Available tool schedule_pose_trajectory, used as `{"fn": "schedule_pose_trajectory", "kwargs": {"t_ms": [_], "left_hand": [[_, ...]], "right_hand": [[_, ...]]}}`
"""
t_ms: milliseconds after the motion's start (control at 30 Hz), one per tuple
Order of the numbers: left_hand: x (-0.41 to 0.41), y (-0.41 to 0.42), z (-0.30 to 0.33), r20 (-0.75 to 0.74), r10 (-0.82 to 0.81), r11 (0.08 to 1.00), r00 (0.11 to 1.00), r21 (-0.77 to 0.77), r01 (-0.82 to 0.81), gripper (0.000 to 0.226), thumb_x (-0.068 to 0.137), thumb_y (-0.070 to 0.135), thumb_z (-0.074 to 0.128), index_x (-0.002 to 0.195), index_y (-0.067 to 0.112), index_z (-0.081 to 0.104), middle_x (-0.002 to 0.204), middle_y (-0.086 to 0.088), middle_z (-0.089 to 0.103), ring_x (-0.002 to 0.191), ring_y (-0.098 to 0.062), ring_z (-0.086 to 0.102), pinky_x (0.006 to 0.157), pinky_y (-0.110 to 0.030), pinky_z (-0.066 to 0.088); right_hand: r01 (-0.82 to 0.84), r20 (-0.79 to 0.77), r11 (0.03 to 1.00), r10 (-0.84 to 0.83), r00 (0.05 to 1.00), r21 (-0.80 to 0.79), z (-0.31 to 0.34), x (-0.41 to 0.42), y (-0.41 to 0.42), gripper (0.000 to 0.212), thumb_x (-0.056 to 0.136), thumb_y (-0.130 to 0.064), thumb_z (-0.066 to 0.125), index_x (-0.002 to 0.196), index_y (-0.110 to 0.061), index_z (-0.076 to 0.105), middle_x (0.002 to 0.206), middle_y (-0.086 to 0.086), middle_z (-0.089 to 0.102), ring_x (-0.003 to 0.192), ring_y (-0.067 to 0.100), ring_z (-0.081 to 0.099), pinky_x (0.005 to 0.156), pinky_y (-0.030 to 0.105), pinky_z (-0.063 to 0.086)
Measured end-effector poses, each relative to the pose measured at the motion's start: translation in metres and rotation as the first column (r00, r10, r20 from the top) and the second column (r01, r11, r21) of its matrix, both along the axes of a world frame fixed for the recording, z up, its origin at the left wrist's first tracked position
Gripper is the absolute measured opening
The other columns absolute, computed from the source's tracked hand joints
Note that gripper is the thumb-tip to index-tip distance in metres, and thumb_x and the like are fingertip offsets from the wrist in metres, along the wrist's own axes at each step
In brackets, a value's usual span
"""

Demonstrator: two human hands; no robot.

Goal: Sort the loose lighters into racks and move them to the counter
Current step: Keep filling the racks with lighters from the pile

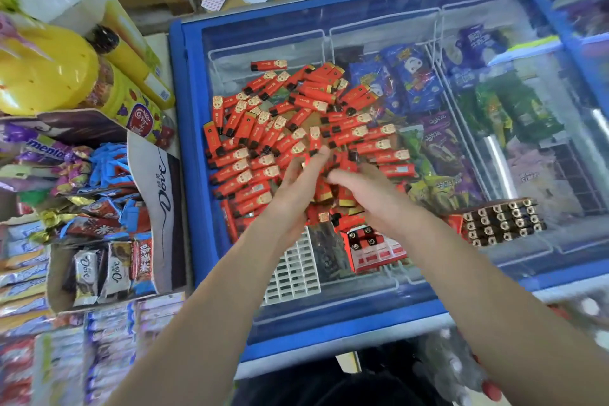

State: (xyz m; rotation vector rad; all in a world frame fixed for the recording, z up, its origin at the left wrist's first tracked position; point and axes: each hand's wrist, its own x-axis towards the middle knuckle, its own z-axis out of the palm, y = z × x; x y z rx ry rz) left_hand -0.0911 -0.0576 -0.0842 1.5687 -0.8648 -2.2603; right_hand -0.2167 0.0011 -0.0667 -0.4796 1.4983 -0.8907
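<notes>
Gathering from the freezer lid (362, 20), across which the loose lighters (280, 138) sprawl; best raked toward the white rack (296, 270), caps aligned. Left hand (301, 181) and right hand (365, 191) cupped over the heap, fingers loosely extended; actual hold impossible to tell.

A pile of loose lighters (296, 128) lies on the freezer lid (379, 26). At six o'clock of it sits an empty rack (293, 269); at four o'clock, a filled rack (502, 221); at nine o'clock, candy boxes (99, 241).
</notes>
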Motion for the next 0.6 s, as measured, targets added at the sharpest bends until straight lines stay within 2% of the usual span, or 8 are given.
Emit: {"fn": "schedule_pose_trajectory", "kwargs": {"t_ms": [67,133,200,300,367,433,500,600], "left_hand": [[0.0,0.016,-0.003,-0.02,0.058,0.998,0.998,0.007,-0.058,0.092,0.077,0.057,0.085,0.152,0.026,0.043,0.125,-0.013,0.073,0.104,-0.022,0.073,0.088,-0.047,0.06],[0.0,0.028,0.0,-0.044,0.1,0.994,0.994,0.042,-0.098,0.103,0.07,0.051,0.089,0.157,0.027,0.039,0.122,-0.01,0.076,0.105,-0.026,0.076,0.083,-0.045,0.062],[0.001,0.036,0.006,-0.046,0.11,0.993,0.993,0.038,-0.108,0.097,0.073,0.047,0.087,0.157,0.023,0.043,0.119,-0.008,0.077,0.101,-0.026,0.077,0.072,-0.038,0.062],[0.003,0.05,0.013,-0.035,0.118,0.993,0.992,0.009,-0.117,0.058,0.092,0.041,0.076,0.143,0.017,0.06,0.117,-0.009,0.077,0.097,-0.025,0.077,0.066,-0.033,0.06],[0.004,0.061,0.017,-0.068,0.103,0.995,0.992,0.005,-0.103,0.051,0.096,0.04,0.072,0.141,0.016,0.062,0.121,-0.011,0.076,0.106,-0.028,0.076,0.072,-0.035,0.061],[0.003,0.072,0.021,-0.063,0.087,0.996,0.994,-0.004,-0.088,0.047,0.098,0.039,0.071,0.139,0.017,0.062,0.121,-0.013,0.076,0.107,-0.031,0.075,0.074,-0.038,0.062],[0.005,0.082,0.023,-0.048,0.071,0.997,0.996,-0.021,-0.072,0.039,0.099,0.035,0.07,0.133,0.017,0.064,0.112,-0.013,0.078,0.096,-0.031,0.077,0.068,-0.039,0.062],[0.011,0.093,0.023,-0.039,0.057,0.998,0.998,-0.033,-0.058,0.025,0.098,0.026,0.072,0.118,0.012,0.066,0.085,-0.01,0.075,0.068,-0.024,0.073,0.052,-0.032,0.056]], "right_hand": [[-0.085,-0.16,0.996,0.08,0.984,-0.022,0.006,0.004,0.013,0.019,0.091,-0.031,0.067,0.103,-0.02,0.076,0.1,0.003,0.079,0.098,0.018,0.074,0.086,0.034,0.059],[-0.153,-0.293,0.988,0.136,0.947,-0.035,0.014,0.008,0.025,0.024,0.093,-0.032,0.065,0.102,-0.012,0.074,0.099,0.013,0.076,0.095,0.024,0.072,0.087,0.043,0.059],[-0.176,-0.352,0.983,0.149,0.924,-0.045,0.019,0.012,0.037,0.026,0.092,-0.031,0.064,0.1,-0.007,0.071,0.097,0.02,0.073,0.091,0.033,0.07,0.086,0.052,0.056],[-0.113,-0.307,0.991,0.085,0.948,-0.075,0.026,0.013,0.055,0.028,0.091,-0.025,0.066,0.101,0.001,0.068,0.086,0.023,0.068,0.077,0.036,0.065,0.073,0.049,0.053],[-0.046,-0.287,0.994,0.017,0.958,-0.095,0.027,0.01,0.067,0.021,0.091,-0.02,0.067,0.093,0.0,0.069,0.072,0.009,0.063,0.066,0.022,0.059,0.066,0.038,0.048],[0.012,-0.26,0.994,-0.04,0.965,-0.106,0.027,0.009,0.078,0.016,0.091,-0.018,0.067,0.082,-0.004,0.068,0.067,0.001,0.061,0.062,0.015,0.057,0.063,0.033,0.046],[0.068,-0.218,0.991,-0.091,0.972,-0.113,0.024,0.005,0.089,0.016,0.092,-0.02,0.068,0.086,-0.005,0.069,0.069,0.004,0.063,0.063,0.016,0.059,0.059,0.032,0.048],[0.146,-0.176,0.983,-0.164,0.971,-0.108,0.019,-0.002,0.106,0.022,0.093,-0.029,0.07,0.102,-0.009,0.068,0.072,0.004,0.067,0.06,0.018,0.062,0.053,0.032,0.048]]}}
